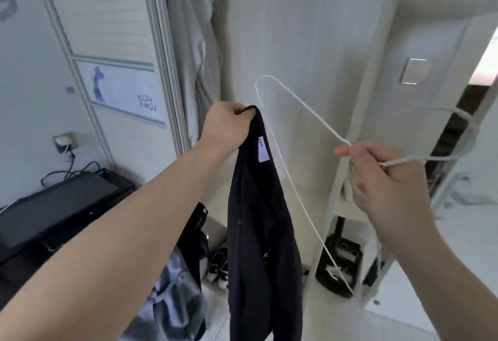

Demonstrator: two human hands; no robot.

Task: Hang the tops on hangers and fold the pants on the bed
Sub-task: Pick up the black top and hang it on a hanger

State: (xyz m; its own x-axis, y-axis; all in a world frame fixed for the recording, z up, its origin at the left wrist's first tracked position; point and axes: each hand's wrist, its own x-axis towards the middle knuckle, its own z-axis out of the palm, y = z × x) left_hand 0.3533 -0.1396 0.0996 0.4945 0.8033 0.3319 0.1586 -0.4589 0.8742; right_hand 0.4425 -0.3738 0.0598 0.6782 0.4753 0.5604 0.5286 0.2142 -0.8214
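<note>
The fingers of your left hand [226,128] curl out of sight into the collar of the black top [258,219], and the top runs off the bottom edge, so you get no view of its hem. The white hanger [310,110] smears into blur where its hook loops past your right hand [390,179]. The label [262,149] is too small to read for sure. Your left forearm covers half the clothes heap [175,297], itself blurred, and the shoes [217,265] sit partly behind the top.
</note>
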